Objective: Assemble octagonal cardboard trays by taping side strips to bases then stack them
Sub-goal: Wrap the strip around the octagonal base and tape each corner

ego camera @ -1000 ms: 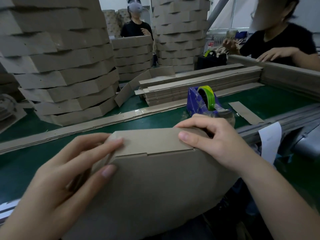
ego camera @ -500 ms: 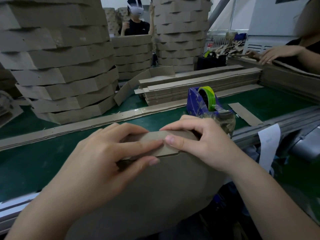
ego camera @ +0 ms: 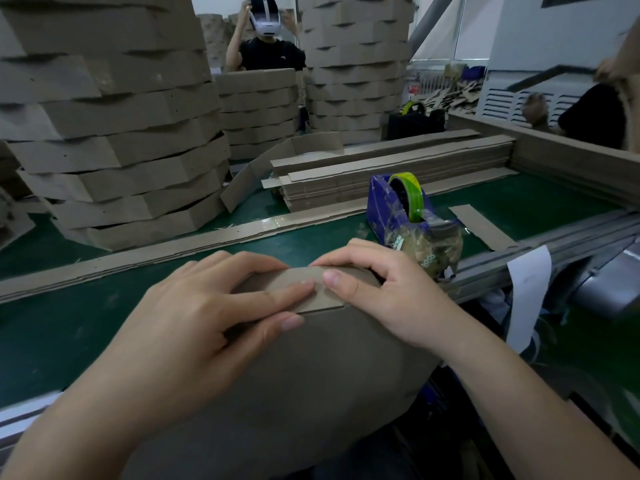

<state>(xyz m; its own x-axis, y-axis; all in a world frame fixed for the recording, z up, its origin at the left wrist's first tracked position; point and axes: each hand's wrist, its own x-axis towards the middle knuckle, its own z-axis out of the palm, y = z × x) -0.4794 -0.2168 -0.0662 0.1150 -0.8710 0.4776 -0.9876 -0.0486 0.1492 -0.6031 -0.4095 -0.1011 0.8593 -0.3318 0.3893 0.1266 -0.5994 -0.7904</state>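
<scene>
The tray base [ego camera: 304, 382] is held on edge at 6 o'clock, against the near edge of the green table [ego camera: 52, 327], its flat face turned toward the camera. Along its top edge the side strip [ego camera: 273, 284] is being pressed down, right at the centre of the view.

The left hand [ego camera: 194, 323] is laid over that strip from 8 o'clock. Its fingers [ego camera: 287, 289] are nearly straight and spread flat on the cardboard, and the thumb is rested just below, on the face of the base. Nothing is gripped there, only pressed.

The right hand [ego camera: 394, 299] is brought in from 4 o'clock. Its fingers are curled over the top edge and the thumb is set on the near side, so the strip is pinched between them. The thumb tip is almost touched by the left forefinger.

Just beyond the right hand, at 1 o'clock, a blue tape dispenser [ego camera: 388, 209] is stood on the table with a yellow-green roll [ego camera: 412, 192] in it. A pile of flat strips [ego camera: 381, 178] is seen behind it at 12 o'clock, and one long strip [ego camera: 166, 254] is laid across the table from 9 o'clock. At 10 o'clock a tall stack of finished trays [ego camera: 121, 140] is piled up. A person in a headset [ego camera: 266, 43] is seen far back at 12 o'clock.
</scene>
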